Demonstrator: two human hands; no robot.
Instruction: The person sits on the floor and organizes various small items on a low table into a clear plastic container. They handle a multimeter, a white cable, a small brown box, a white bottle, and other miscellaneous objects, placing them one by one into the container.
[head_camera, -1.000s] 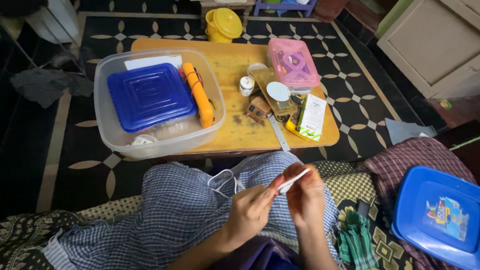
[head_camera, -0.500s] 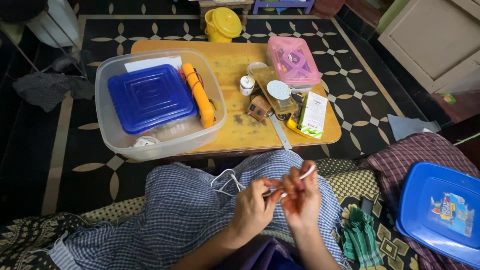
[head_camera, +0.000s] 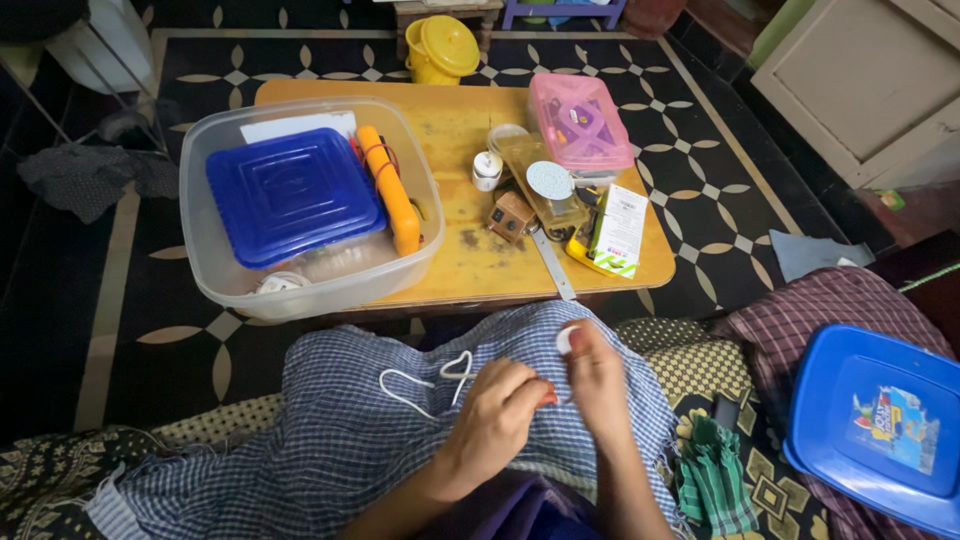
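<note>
My left hand and my right hand are close together over a blue-and-white checked cloth on my lap. The left hand's fingers pinch a thin white cord, which loops out to the left across the cloth. My right hand holds the cord's flat white end between thumb and fingers, just above the cloth. How the two ends join is hidden by my fingers.
A low wooden table stands in front, bearing a clear tub with a blue lid and an orange tool, a pink box, a metal ruler and small items. A blue lid lies at right.
Both hands have dropped lower onto the checked cloth. The white end, held up and angled a second ago, is tucked against my right fingers, and the cord's loop has spread further left.
</note>
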